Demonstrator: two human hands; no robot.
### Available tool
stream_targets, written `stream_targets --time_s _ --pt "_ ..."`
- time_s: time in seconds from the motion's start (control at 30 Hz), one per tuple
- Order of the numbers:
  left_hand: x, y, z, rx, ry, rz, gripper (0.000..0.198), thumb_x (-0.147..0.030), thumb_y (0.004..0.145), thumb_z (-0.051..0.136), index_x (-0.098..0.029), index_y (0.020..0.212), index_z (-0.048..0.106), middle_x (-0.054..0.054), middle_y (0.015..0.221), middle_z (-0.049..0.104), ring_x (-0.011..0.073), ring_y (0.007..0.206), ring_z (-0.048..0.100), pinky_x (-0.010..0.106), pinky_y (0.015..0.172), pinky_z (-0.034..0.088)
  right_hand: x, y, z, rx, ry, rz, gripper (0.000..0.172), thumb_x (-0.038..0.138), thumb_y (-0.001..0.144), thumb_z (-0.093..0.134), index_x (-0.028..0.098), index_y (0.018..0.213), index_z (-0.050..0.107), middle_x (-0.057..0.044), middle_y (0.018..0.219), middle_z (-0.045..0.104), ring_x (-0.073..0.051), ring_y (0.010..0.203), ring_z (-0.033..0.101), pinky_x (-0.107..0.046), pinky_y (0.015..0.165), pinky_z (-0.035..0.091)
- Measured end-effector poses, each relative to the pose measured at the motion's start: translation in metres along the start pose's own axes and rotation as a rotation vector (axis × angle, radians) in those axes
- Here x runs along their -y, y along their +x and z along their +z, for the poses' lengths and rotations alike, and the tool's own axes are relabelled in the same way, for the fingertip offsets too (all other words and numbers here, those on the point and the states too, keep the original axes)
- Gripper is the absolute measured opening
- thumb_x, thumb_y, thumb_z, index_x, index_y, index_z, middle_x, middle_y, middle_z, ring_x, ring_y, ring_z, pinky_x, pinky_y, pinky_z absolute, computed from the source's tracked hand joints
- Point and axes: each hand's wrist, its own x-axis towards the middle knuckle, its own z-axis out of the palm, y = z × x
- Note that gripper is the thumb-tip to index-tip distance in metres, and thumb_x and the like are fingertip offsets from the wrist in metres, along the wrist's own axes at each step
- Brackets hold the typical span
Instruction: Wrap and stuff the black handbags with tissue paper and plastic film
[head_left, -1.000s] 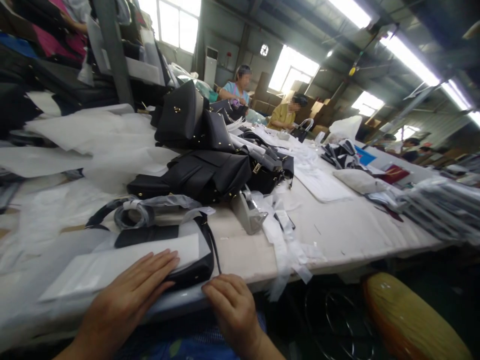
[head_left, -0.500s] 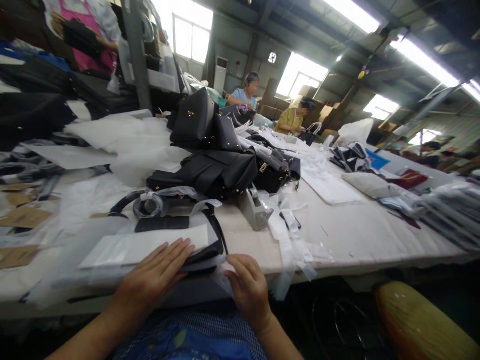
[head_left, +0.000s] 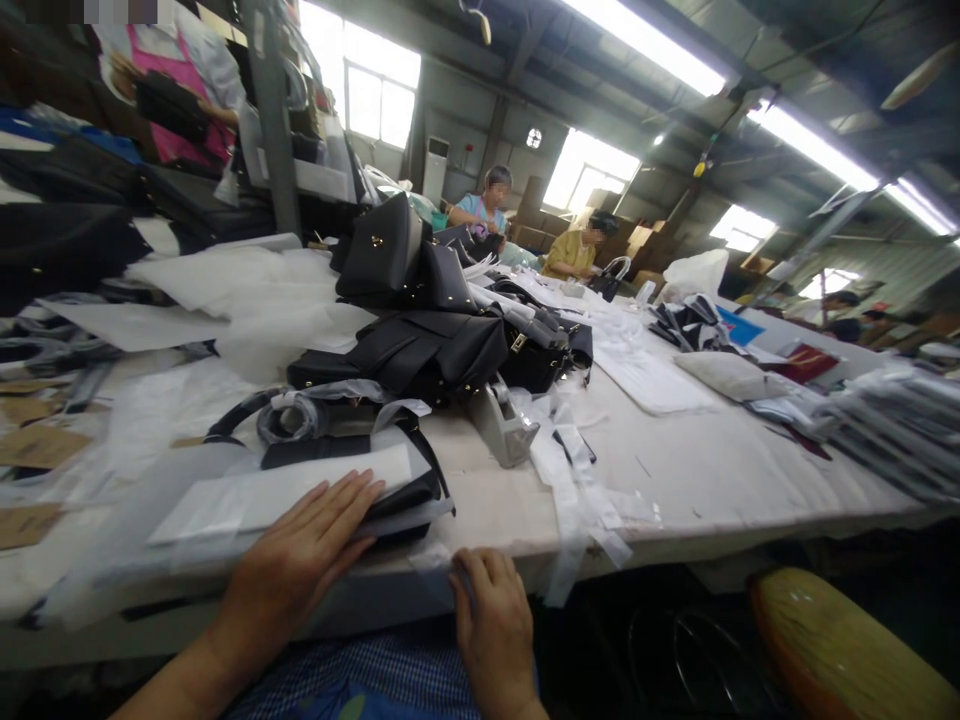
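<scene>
My left hand (head_left: 319, 540) lies flat, fingers stretched out, on a white padding sheet (head_left: 247, 495) that covers a black bag (head_left: 409, 490) at the table's front edge. Translucent wrapping sticks out at the bag's right end, and a thin black strap curves round that end. Just right of the bag, at the table edge, my right hand (head_left: 491, 610) is closed with its fingers curled. A thin clear scrap (head_left: 431, 556) shows beside its fingertips; whether the fingers hold it is hidden. Behind the padding sheet sits a plastic-wrapped coiled handle (head_left: 289, 418).
A grey tape dispenser (head_left: 506, 430) stands right of the bag, with clear tape strips (head_left: 570, 500) hanging over the edge. Black bags (head_left: 420, 350) are piled behind. White sheets (head_left: 247, 290) and brown tags (head_left: 45, 447) lie left. A yellow padded stool (head_left: 847, 640) stands low right. Several people work beyond.
My right hand has drawn down and away from the bag's right end, where it pinched translucent wrapping. My left hand stays pressed on the padding sheet. The view has shifted slightly.
</scene>
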Motion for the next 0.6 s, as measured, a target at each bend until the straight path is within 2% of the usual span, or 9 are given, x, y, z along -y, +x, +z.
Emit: stream_targets --time_s 0.1,0.2,0.27,0.37,0.47,0.53,0.6 --pt "-0.002 0.005 0.001 -0.002 0.023 -0.020 0.056 -0.043 0.107 0.039 -0.013 0.154 0.039 0.015 0.150 0.055 0.0287 0.133 0.058 0.047 0.109 0.047 0.004 0.003 -0.002 -0.011 0.009 -0.039 0.020 0.027 0.102 0.046 0.026 0.097 0.065 -0.010 0.105 0.070 -0.029 0.090 0.069 -0.042 0.076 0.056" --pt "-0.004 0.007 0.001 -0.008 0.032 -0.028 0.057 -0.045 0.107 0.037 -0.012 0.153 0.040 0.015 0.150 0.055 0.0289 0.132 0.058 0.047 0.108 0.048 0.004 -0.002 0.003 -0.059 0.052 -0.024 0.021 0.035 0.103 0.050 0.025 0.114 0.063 -0.010 0.110 0.072 -0.029 0.097 0.070 -0.041 0.082 0.059" --pt "-0.004 0.006 0.002 -0.007 0.031 -0.036 0.057 -0.046 0.107 0.036 -0.013 0.154 0.040 0.014 0.150 0.055 0.0289 0.133 0.058 0.047 0.108 0.048 -0.002 -0.011 0.009 -0.104 0.077 0.021 0.027 0.041 0.102 0.054 0.024 0.121 0.060 -0.010 0.107 0.073 -0.027 0.096 0.072 -0.039 0.082 0.061" --pt "-0.004 0.005 0.003 -0.009 0.029 -0.046 0.058 -0.046 0.107 0.036 -0.014 0.156 0.037 0.014 0.150 0.055 0.0290 0.133 0.058 0.047 0.108 0.047 -0.017 -0.030 0.023 -0.155 0.119 0.093 0.026 0.043 0.099 0.059 0.023 0.115 0.063 -0.009 0.101 0.076 -0.026 0.092 0.075 -0.036 0.079 0.063" --pt "-0.004 0.003 0.006 -0.011 0.027 -0.056 0.059 -0.046 0.107 0.038 -0.016 0.157 0.034 0.012 0.150 0.056 0.0286 0.132 0.059 0.046 0.109 0.047 -0.025 -0.046 0.035 -0.172 0.202 0.211 0.033 0.047 0.094 0.065 0.021 0.115 0.067 -0.011 0.107 0.078 -0.030 0.097 0.076 -0.037 0.082 0.064" --pt "-0.004 0.001 0.008 -0.017 0.037 -0.058 0.058 -0.046 0.107 0.039 -0.017 0.157 0.034 0.010 0.151 0.054 0.0274 0.132 0.059 0.044 0.110 0.045 -0.020 -0.048 0.037 -0.103 0.348 0.370 0.038 0.049 0.093 0.065 0.021 0.117 0.068 -0.011 0.107 0.079 -0.031 0.098 0.076 -0.037 0.085 0.063" --pt "-0.003 0.000 0.012 -0.033 0.061 -0.041 0.056 -0.044 0.107 0.040 -0.018 0.156 0.037 0.009 0.152 0.054 0.0253 0.132 0.059 0.041 0.113 0.042 -0.010 -0.041 0.030 0.145 0.569 0.519 0.033 0.048 0.096 0.062 0.022 0.116 0.069 -0.007 0.099 0.079 -0.030 0.095 0.077 -0.036 0.085 0.062"
